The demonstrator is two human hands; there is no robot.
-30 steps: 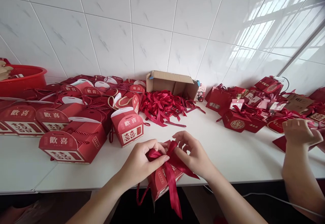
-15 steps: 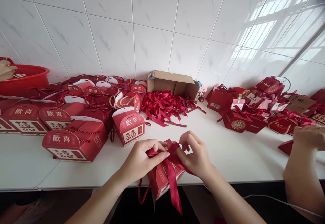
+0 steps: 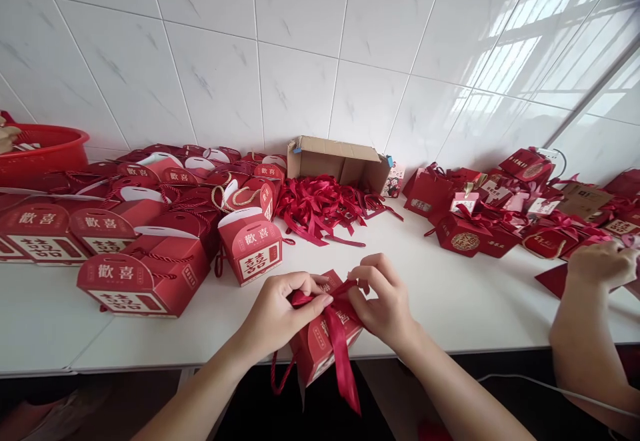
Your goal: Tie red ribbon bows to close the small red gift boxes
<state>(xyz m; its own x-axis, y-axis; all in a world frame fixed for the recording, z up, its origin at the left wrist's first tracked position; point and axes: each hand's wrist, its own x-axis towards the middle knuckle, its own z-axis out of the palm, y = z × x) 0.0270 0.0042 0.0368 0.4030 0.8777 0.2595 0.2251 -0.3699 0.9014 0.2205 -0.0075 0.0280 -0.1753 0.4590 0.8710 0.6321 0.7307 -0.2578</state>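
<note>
A small red gift box with printed characters sits at the table's front edge, its near end jutting past the edge. Over its top lies a dark red satin ribbon, one tail hanging down the front. My left hand pinches a loop of the ribbon between thumb and fingers, at the left of the box top. On the other side my right hand is closed with its fingertips on the ribbon's right part. A twisted red cord dangles at the box's left side. The fingers partly hide the ribbon's crossing.
Rows of red boxes fill the left. A ribbon pile spills from a cardboard box by the wall. Finished-looking boxes stand right. A co-worker's hand is at far right; another person's hand is over a red basin.
My right hand has drawn slightly in and down along the ribbon, while my left keeps its pinch. At the far right, the co-worker's hand has shifted slightly. The whole view has moved a little.
</note>
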